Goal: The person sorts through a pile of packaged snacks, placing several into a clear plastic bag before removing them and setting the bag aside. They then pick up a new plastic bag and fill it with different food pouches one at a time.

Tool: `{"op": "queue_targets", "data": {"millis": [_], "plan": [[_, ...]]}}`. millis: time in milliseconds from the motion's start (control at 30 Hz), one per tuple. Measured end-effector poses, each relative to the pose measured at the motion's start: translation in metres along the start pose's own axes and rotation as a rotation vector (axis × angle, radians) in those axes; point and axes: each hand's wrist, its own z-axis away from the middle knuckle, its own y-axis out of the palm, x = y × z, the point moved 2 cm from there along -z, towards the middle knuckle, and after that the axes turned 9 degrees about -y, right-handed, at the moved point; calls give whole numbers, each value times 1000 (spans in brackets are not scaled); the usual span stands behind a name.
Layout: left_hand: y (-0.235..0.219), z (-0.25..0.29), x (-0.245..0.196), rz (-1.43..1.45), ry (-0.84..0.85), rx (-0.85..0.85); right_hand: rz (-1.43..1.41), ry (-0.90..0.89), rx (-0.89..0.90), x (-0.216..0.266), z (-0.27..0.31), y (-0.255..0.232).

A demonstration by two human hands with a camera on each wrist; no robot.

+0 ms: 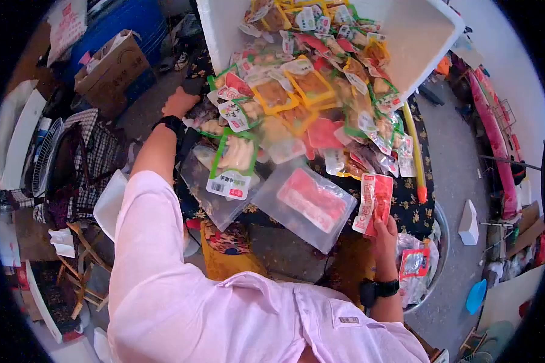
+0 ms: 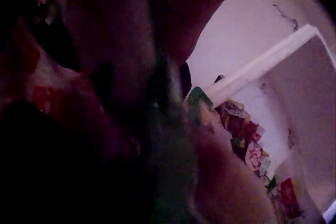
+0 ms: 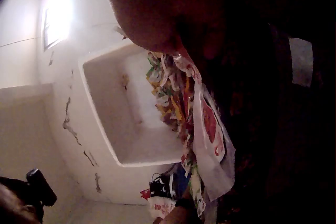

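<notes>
At the table's front right, my right hand (image 1: 384, 242) pinches the lower end of a red and white packet (image 1: 375, 202). Left of it lies a clear bag (image 1: 266, 196) with a red packet (image 1: 313, 199) in it. My left hand (image 1: 180, 103) is at the pile's left edge, its fingers bent; whether it holds anything cannot be told. Near it a green-edged packet of pale food (image 1: 233, 160) lies on another clear bag (image 1: 207, 202). The left wrist view is dark and blurred. In the right wrist view, the right hand (image 3: 152, 19) shows above a clear bag (image 3: 202, 169).
A white foam box (image 1: 427, 36) lies tipped at the back, packets (image 1: 309, 81) spilling from it across the flowered cloth (image 1: 409, 212). A yellow stick (image 1: 415, 151) lies on the right. Beside my right forearm stands a metal basin (image 1: 444, 254) with packaging. A carton (image 1: 112, 72) is back left.
</notes>
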Motion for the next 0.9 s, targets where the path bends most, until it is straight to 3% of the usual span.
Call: {"op": "queue_targets", "data": {"millis": [433,633,900], "plan": [[-8,12,1,-93,39,-105,-31,57,2,6,4,3],[-8,19,-4,-207,93,-264,-65,48,-20,1,2,1],[-11,28,-6,-208,118,-292,-57,52,17,11,4,8]]}}
